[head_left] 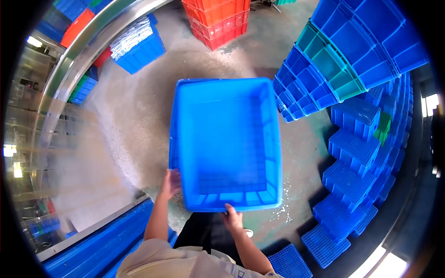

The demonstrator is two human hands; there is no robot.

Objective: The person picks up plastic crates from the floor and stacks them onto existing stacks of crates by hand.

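Observation:
A deep blue plastic crate (232, 139) is in front of my body, its open top facing me and nothing visible inside. The edge of another blue crate (174, 125) shows along its left side, apparently beneath it. My right hand (233, 219) grips the near rim, thumb over the edge, the other fingers mostly hidden. At the near left corner, my left hand (171, 184) is closed against the crate's side. It is slightly blurred, and its fingertips are partly hidden.
Tall stacked blue and green crates (331, 69) lean into view at right, beside rows of upturned blue crates (350, 176). Red crates (217, 23) stand ahead. A blue crate of silvery-white material (139, 46) sits near a metal-edged table (92, 180) at left.

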